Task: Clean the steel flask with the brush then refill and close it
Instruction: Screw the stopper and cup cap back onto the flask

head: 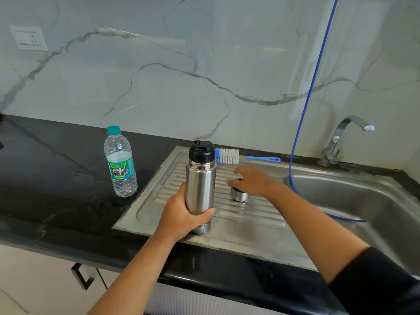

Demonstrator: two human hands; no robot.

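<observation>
A steel flask (200,185) with a black stopper stands upright on the ribbed steel drainboard (250,226). My left hand (181,214) grips its lower body. The flask's steel cup lid (239,194) stands upside down on the drainboard to the right of the flask. My right hand (252,180) hovers just above that lid with fingers spread and relaxed; whether it touches the lid is unclear. A bottle brush (229,156) with white and blue bristles and a blue handle lies at the back edge of the drainboard behind the flask.
A plastic water bottle (120,162) with a teal cap stands on the black counter (56,178) left of the drainboard. The sink basin (363,201) lies to the right, with a tap (341,142) behind it and a blue hose (311,87) hanging into it.
</observation>
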